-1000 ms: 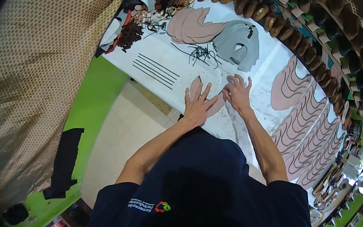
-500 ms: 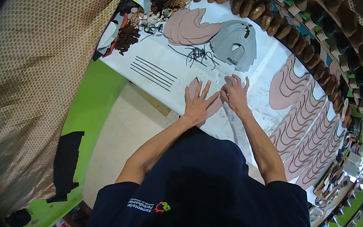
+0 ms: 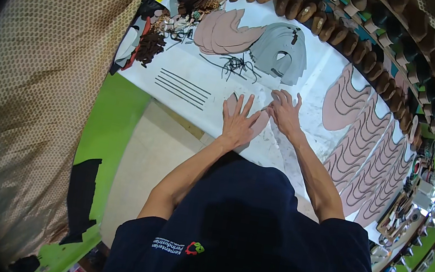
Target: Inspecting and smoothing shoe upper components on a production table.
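A pink, curved flat piece (image 3: 260, 124), like a shoe upper part, lies on the white table in front of me. My left hand (image 3: 238, 127) rests flat on it with fingers spread. At the piece's right edge, my right hand (image 3: 286, 116) has its thumb and forefinger brought together, the other fingers loosely bent; what lies between the fingertips is too small to make out. Several thin dark strips (image 3: 182, 89) lie side by side to the left. A tangle of dark strips (image 3: 236, 67) sits beyond my hands.
Stacked pink pieces (image 3: 218, 35) and grey pieces (image 3: 275, 52) lie farther back. At right, overlapping pink pieces with dark curved trim (image 3: 360, 140) form rows. Brown shoe lasts (image 3: 328, 34) line the far edge. Scraps (image 3: 152, 47) crowd the left corner; a patterned curtain (image 3: 51, 83) hangs beside.
My right hand has shifted very slightly along the piece's edge, its fingers bending a little differently. The left hand stays spread on the pink piece.
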Demonstrator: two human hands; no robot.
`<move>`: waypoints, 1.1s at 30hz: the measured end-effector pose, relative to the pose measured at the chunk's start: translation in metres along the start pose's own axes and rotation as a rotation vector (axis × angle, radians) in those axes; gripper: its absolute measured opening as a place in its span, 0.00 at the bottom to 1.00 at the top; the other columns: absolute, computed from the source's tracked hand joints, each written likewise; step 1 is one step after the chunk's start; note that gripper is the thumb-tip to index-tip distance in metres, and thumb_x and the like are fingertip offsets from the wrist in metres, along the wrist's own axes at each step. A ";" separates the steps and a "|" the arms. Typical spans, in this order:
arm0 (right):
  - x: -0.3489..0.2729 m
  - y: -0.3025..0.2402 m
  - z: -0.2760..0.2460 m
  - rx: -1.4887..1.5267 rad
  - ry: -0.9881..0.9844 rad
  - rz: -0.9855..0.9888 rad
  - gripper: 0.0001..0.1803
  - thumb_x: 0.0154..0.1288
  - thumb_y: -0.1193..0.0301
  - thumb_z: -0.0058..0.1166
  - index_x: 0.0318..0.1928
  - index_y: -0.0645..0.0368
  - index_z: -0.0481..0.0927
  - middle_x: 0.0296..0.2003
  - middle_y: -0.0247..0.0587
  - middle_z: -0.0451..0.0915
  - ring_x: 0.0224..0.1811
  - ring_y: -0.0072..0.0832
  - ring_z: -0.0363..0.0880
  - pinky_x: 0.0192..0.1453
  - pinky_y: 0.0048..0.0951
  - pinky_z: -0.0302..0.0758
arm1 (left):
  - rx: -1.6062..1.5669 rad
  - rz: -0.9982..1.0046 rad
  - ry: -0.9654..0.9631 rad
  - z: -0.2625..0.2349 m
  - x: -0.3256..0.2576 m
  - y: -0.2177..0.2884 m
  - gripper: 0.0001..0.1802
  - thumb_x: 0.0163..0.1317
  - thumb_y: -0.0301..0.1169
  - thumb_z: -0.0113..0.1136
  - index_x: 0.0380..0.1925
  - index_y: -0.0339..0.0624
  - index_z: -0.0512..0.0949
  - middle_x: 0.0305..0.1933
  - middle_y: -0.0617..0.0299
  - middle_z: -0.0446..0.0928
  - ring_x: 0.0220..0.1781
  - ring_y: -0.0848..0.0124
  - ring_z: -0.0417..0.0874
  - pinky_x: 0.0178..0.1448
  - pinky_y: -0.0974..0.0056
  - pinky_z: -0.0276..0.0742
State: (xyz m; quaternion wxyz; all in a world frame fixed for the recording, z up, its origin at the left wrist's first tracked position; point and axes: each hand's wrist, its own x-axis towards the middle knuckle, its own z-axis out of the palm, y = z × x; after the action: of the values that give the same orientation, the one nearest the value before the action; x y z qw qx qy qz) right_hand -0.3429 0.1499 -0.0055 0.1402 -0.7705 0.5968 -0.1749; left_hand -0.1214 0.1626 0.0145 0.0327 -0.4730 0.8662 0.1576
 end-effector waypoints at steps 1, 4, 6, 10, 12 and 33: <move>0.000 0.000 0.001 -0.005 0.001 0.005 0.09 0.73 0.61 0.62 0.40 0.53 0.87 0.68 0.36 0.75 0.79 0.40 0.63 0.81 0.73 0.42 | -0.022 -0.006 0.001 0.000 0.000 0.000 0.38 0.58 0.36 0.64 0.73 0.65 0.75 0.91 0.55 0.40 0.90 0.44 0.40 0.76 0.15 0.37; 0.002 -0.004 0.001 -0.004 -0.002 0.021 0.10 0.74 0.61 0.61 0.40 0.52 0.86 0.68 0.37 0.75 0.79 0.41 0.63 0.80 0.73 0.42 | -0.056 -0.002 0.018 0.003 -0.003 0.000 0.37 0.58 0.36 0.63 0.73 0.64 0.75 0.91 0.54 0.41 0.90 0.44 0.41 0.76 0.15 0.37; 0.003 -0.005 0.001 0.001 -0.003 0.031 0.10 0.74 0.60 0.61 0.41 0.52 0.86 0.68 0.37 0.75 0.79 0.41 0.63 0.80 0.73 0.42 | -0.059 -0.002 0.023 0.004 -0.003 0.000 0.37 0.59 0.35 0.63 0.73 0.64 0.75 0.91 0.53 0.42 0.90 0.43 0.41 0.76 0.15 0.37; 0.005 -0.006 0.002 0.016 0.016 0.042 0.10 0.74 0.61 0.61 0.41 0.53 0.87 0.67 0.37 0.77 0.78 0.40 0.65 0.81 0.73 0.41 | -0.084 0.011 0.144 0.007 -0.001 0.002 0.37 0.61 0.34 0.61 0.74 0.64 0.75 0.91 0.52 0.43 0.90 0.43 0.43 0.76 0.15 0.36; 0.005 -0.006 0.002 0.014 0.018 0.052 0.10 0.73 0.62 0.61 0.40 0.53 0.88 0.66 0.36 0.77 0.77 0.40 0.66 0.81 0.73 0.40 | -0.083 0.027 0.131 0.004 0.001 0.003 0.36 0.61 0.34 0.61 0.74 0.64 0.75 0.91 0.52 0.43 0.90 0.43 0.43 0.76 0.15 0.36; -0.002 0.011 -0.004 0.239 0.087 0.269 0.11 0.71 0.61 0.63 0.47 0.49 0.91 0.65 0.37 0.78 0.73 0.37 0.69 0.80 0.66 0.50 | -0.060 0.034 0.090 -0.002 0.012 0.001 0.28 0.66 0.39 0.64 0.68 0.62 0.80 0.90 0.52 0.45 0.90 0.44 0.42 0.77 0.15 0.37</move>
State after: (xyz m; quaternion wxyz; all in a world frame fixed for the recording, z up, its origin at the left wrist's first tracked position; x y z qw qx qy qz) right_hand -0.3547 0.1493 -0.0068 0.2270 -0.6531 0.6749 -0.2577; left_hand -0.1290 0.1528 0.0139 -0.0230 -0.4658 0.8695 0.1629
